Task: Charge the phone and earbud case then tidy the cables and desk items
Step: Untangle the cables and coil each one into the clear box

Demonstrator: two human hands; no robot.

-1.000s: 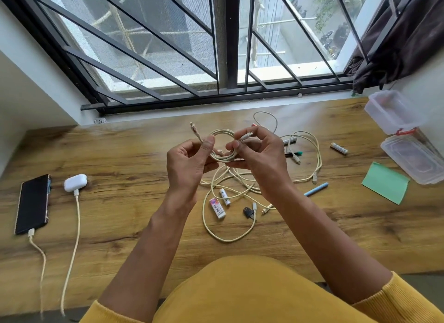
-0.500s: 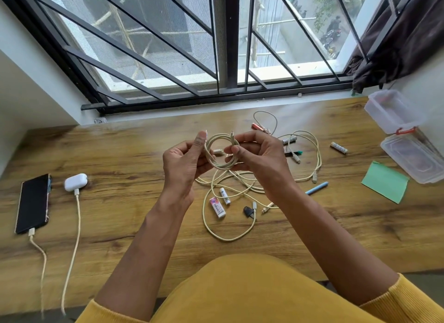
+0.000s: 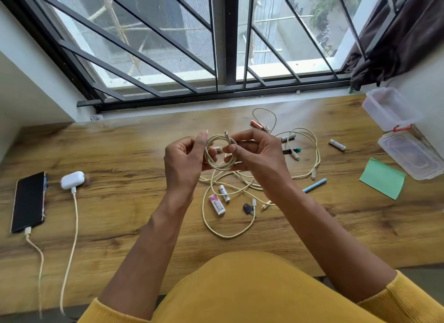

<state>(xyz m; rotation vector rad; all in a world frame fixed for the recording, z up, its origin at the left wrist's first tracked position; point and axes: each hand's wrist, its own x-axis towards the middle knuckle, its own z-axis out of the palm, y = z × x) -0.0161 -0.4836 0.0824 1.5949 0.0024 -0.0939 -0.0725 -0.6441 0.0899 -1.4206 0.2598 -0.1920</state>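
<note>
Black phone (image 3: 28,201) flat, screen up, near left edge of bench (image 3: 120,154), pale cable plugged into its near end. White earbud case (image 3: 72,179) just beside it, own cable plugged in, running toward near edge. Cream cable coil (image 3: 219,152) held above bench centre, gripped by left hand (image 3: 185,161) and right hand (image 3: 259,154). Loose cream cables (image 3: 228,226) tangled beneath, among batteries, pens, eraser.

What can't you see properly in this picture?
- Head view: where the two charging cables end; the bottom edge cuts them off.
- The part of the coiled cable under the left hand and right hand.
- The print on the batteries: too small to read.
</note>
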